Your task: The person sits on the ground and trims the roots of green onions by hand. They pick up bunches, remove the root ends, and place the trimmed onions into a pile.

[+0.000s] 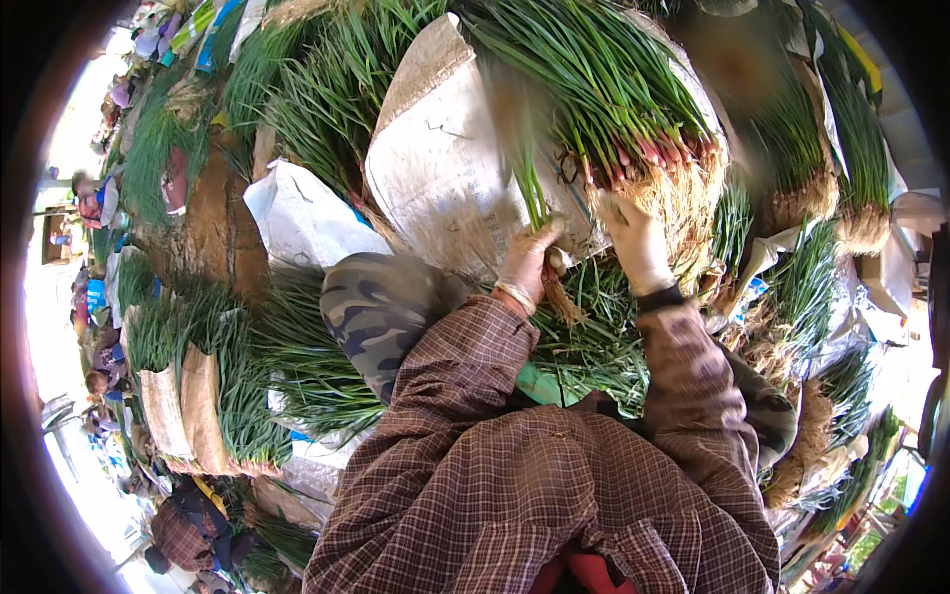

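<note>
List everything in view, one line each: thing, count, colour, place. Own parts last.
Thin bunch of long green stalks: one, green, centre
Large pile of long-leaved rooted stalks: one, green with pinkish bases and straw-coloured roots, top centre
White creased sack: one, white, beneath the large pile
White crumpled sheet: one, white, left of centre
Other leafy green bundles: many, green, both sides
Flat strips: two, tan and whitish, lower left
Co-worker: one clear, brownish clothing, lower left; others farther off, too small to count
Checked jacket: one, brown, bottom centre
Left hand: one, whitish glove, closed around the thin bunch
Right hand: one, whitish glove, at the pile's roots
</note>
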Tool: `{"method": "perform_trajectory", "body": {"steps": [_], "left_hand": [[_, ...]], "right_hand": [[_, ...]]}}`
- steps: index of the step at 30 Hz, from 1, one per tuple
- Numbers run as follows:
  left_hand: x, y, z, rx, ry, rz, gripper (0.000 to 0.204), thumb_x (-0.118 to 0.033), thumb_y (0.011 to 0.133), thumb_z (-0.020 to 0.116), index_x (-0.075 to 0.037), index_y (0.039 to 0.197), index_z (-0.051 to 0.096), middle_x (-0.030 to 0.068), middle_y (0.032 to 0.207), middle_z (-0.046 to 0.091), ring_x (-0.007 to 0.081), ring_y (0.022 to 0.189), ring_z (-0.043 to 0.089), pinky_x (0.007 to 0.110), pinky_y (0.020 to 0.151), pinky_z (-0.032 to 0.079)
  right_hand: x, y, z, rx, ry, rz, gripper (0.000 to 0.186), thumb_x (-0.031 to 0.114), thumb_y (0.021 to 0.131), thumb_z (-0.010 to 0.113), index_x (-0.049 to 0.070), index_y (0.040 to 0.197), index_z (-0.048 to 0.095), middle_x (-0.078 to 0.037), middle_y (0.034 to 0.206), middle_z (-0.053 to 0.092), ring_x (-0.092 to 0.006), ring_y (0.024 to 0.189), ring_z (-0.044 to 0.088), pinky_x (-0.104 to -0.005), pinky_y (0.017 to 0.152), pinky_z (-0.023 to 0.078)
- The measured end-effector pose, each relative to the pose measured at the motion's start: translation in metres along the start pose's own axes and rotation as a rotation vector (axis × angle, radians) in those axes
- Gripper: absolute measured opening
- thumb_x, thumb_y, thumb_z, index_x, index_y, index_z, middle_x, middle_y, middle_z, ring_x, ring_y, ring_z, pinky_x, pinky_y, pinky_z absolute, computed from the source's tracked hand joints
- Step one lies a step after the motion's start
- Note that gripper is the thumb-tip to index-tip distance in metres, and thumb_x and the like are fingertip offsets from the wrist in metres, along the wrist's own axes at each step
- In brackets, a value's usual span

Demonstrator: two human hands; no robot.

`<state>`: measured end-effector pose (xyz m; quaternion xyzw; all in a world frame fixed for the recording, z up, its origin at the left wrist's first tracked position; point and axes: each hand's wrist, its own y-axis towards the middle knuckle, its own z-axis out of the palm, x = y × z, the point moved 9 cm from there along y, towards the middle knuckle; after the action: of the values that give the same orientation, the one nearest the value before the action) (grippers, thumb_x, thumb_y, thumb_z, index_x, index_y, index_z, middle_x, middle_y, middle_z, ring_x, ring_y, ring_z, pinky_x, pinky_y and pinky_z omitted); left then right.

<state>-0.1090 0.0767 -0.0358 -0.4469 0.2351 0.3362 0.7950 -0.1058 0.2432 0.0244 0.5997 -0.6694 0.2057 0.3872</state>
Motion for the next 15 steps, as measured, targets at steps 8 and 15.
{"method": "perform_trajectory", "body": {"steps": [8,15], "left_hand": [[-0.008,0.005,0.006,0.042,-0.081,0.085,0.02,-0.017,0.094,0.06,-0.005,0.109,0.068,-0.0005,0.072,0.064,0.0048,0.053,0.05,0.02,0.046,0.04],[-0.014,0.005,0.021,0.111,-0.001,0.128,0.025,-0.018,0.092,0.064,-0.004,0.112,0.066,-0.0008,0.071,0.063,0.0053,0.052,0.05,0.019,0.048,0.042]], "right_hand": [[-0.021,0.025,0.02,-0.014,-0.376,0.1,0.013,0.018,0.081,0.068,0.012,0.091,0.062,-0.013,0.076,0.065,-0.0288,0.068,0.066,-0.0398,0.06,0.051],[-0.025,0.058,0.034,0.045,-0.616,0.012,0.02,0.022,0.083,0.068,0.006,0.091,0.06,-0.013,0.08,0.066,-0.0301,0.075,0.067,-0.0384,0.064,0.055]]}}
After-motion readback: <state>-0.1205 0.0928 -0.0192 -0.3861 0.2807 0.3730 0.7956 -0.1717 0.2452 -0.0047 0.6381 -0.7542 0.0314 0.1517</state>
